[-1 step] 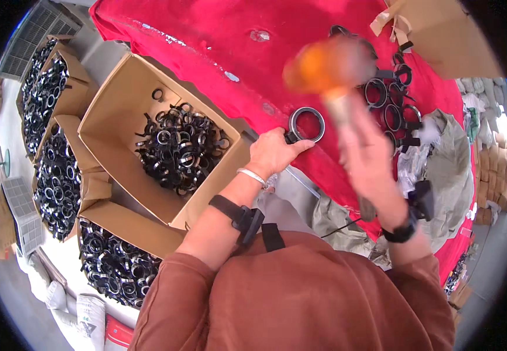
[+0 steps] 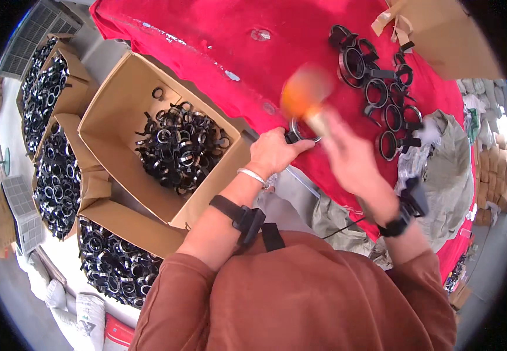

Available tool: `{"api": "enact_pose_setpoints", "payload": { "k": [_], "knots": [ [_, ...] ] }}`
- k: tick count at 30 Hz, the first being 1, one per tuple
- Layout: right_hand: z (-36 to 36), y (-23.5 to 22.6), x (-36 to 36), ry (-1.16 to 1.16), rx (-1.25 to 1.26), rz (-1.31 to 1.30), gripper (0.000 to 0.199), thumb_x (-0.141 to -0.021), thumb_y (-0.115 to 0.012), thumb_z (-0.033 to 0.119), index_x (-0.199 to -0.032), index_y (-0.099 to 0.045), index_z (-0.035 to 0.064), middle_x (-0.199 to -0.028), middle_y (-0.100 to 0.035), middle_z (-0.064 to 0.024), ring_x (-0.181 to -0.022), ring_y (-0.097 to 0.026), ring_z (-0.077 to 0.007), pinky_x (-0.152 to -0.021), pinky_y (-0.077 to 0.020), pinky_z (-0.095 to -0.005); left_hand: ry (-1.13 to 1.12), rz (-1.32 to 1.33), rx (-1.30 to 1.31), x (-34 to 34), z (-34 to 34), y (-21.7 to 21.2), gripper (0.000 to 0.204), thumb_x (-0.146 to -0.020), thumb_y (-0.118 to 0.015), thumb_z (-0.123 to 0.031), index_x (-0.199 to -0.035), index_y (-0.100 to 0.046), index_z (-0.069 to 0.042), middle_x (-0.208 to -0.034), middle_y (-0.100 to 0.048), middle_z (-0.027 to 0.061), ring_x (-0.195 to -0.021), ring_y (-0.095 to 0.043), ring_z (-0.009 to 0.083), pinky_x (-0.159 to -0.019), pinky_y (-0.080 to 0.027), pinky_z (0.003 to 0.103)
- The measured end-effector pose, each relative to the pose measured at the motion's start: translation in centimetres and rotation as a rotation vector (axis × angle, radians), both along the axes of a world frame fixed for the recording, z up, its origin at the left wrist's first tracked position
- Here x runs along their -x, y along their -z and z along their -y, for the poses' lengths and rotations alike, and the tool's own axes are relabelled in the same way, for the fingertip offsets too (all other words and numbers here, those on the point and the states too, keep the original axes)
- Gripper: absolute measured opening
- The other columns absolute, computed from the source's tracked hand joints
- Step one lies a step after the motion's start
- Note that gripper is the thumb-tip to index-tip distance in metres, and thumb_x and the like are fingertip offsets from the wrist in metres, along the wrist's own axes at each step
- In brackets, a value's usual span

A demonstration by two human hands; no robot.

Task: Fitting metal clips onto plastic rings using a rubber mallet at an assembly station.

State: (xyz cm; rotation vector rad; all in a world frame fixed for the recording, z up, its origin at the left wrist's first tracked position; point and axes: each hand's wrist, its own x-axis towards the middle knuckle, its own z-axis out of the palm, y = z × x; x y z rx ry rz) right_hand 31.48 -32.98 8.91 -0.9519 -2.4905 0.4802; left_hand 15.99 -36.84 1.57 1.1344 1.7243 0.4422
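**Mallet over fingers: the thumb is the weak point**

The left hand (image 2: 274,153) pins a black ring clamp (image 2: 301,131) flat on the red cloth (image 2: 218,35), fingers curled closed around its near edge with the thumb lying along the rim. The right hand (image 2: 350,158) is closed around the handle of an orange-headed mallet (image 2: 305,93), which is blurred with motion and sits just above the clamp

The likeliest mishap, as I judge it, is the mallet head landing on the left thumb or fingertips, since they rest touching the very part under the head. A glancing hit could also kick the clamp sideways out of the grip, because the cloth gives it a soft, slippery seat near the table edge; it could slide off toward the open cardboard box (image 2: 113,111) of loose black clamps (image 2: 180,146) below

A row of finished clamps (image 2: 382,99) lies further up the cloth, well apart from the strike, so it looks safe from a bounce. The cloth's drape near the left wrist could bunch and tilt the clamp, spoiling a square hit
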Motion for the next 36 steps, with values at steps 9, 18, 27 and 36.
{"api": "enact_pose_setpoints", "payload": {
  "k": [9,18,27,36],
  "knots": [
    [-0.9,-4.7,0.4,0.300,0.526,-0.297,0.046,-0.095,-0.047,0.016,-0.139,-0.038,0.0057,-0.087,-0.063,-0.0049,-0.069,-0.058,-0.0122,-0.063,-0.0487,-0.0239,-0.022,0.006,0.005,0.6,0.3,0.4,0.067,-0.069,-0.064,-0.063,-0.092,-0.063,0.000,-0.094,-0.065,0.0218,-0.096,-0.061,0.0344,-0.085,-0.045,0.042],
    [-0.2,-1.2,-1.4,0.495,0.890,-0.274,0.047,-0.095,-0.046,0.018,-0.142,-0.036,0.0164,-0.065,-0.048,0.0023,-0.049,-0.045,-0.0050,-0.044,-0.0406,-0.0212,-0.007,0.050,-0.009,0.2,0.1,0.7,0.068,-0.069,-0.063,-0.064,-0.094,-0.063,0.000,-0.099,-0.064,0.0220,-0.099,-0.059,0.0358,-0.085,-0.045,0.042],
    [1.5,1.7,-3.4,0.554,0.895,-0.418,0.049,-0.096,-0.046,0.017,-0.143,-0.033,0.0163,-0.063,-0.050,0.0021,-0.047,-0.046,-0.0058,-0.043,-0.0414,-0.0213,-0.019,0.039,-0.054,-0.7,0.1,1.9,0.074,-0.071,-0.059,-0.068,-0.096,-0.063,0.002,-0.101,-0.063,0.0247,-0.103,-0.058,0.0360,-0.087,-0.043,0.042],
    [4.3,-2.4,-5.0,0.495,0.568,-0.628,0.051,-0.096,-0.043,0.017,-0.144,-0.028,0.0058,-0.071,-0.052,-0.0008,-0.054,-0.046,-0.0056,-0.050,-0.0425,-0.0205,-0.273,0.388,-0.066,-0.2,-0.1,5.5,0.065,-0.091,-0.036,-0.062,-0.068,-0.052,-0.004,-0.062,-0.046,0.0019,-0.057,-0.044,0.0134,-0.054,-0.036,0.028]
  ]
}}
